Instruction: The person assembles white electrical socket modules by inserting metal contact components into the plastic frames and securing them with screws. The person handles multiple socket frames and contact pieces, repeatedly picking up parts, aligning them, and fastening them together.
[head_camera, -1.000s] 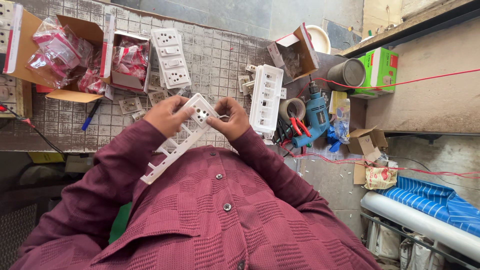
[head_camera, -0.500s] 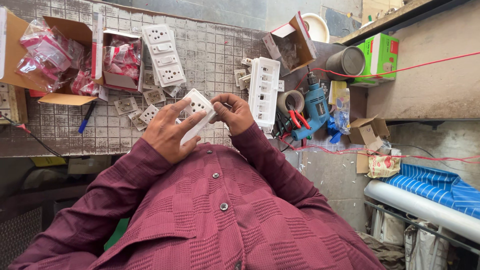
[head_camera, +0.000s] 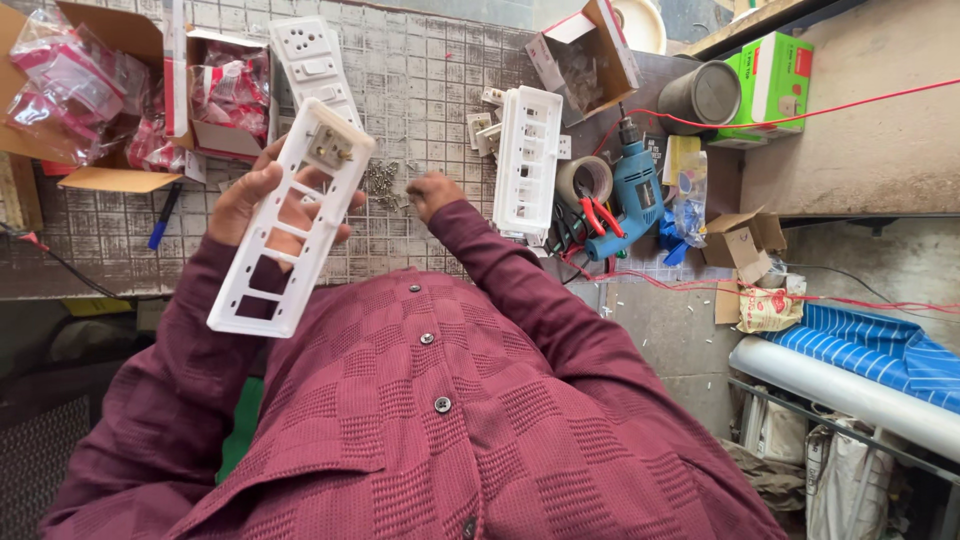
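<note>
My left hand (head_camera: 262, 200) grips a long white plastic switch-plate frame (head_camera: 290, 225) from behind, tilted up toward the camera. One socket module sits in the frame's top slot; the other slots are bare cut-outs. My right hand (head_camera: 432, 192) is off the frame, fingers curled, resting on the tiled bench beside a small pile of screws (head_camera: 382, 180). I cannot see whether it holds a screw.
Another white frame (head_camera: 528, 160) stands at right of the hands, a finished switch plate (head_camera: 316, 62) behind. Cardboard boxes of red-bagged parts (head_camera: 215, 95) sit left. A blue drill (head_camera: 632, 195), tape roll (head_camera: 585, 180), red pliers, a metal can (head_camera: 700, 95) and a green box (head_camera: 775, 80) lie right.
Both hands held the frame low over the bench. Now my left hand alone has lifted it toward the camera, and my right hand has let go and moved to the screws.
</note>
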